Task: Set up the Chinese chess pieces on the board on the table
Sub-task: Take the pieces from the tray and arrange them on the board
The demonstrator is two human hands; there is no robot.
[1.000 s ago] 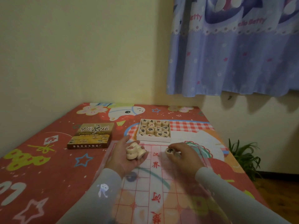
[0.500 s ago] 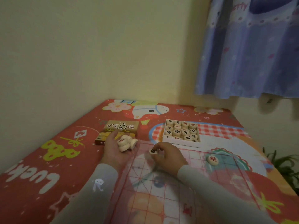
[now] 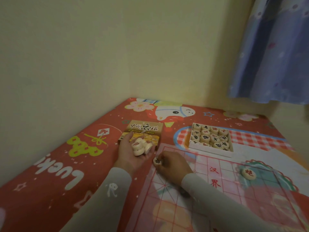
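Left hand (image 3: 133, 153) palm up, fingers loosely cupped under a small heap of pale round pieces (image 3: 140, 146), topmost one marked in red. Right hand (image 3: 173, 166) knuckles up, fingers curled and pinching a single black-marked piece (image 3: 157, 161) at the fingertips, held at the near left edge of the printed board (image 3: 200, 195); touching the board or just above it, hard to tell through the blur. Just beyond the left fingertips, the brown lid (image 3: 143, 133) of the chess box, lying flat with its printed face up. Farther out past the right fingers and off to the right, the white tray (image 3: 211, 150) with rows of pieces packed side by side, black and red marks mixed. Well to the right of the right hand, one red-marked piece (image 3: 248, 173) lying alone on the board. Underneath everything, the red patterned tablecloth (image 3: 58, 173), board spread flat over it. Pale long sleeves (image 3: 113, 190) on both forearms. Up at the right, a blue curtain (image 3: 274, 47) against the wall.
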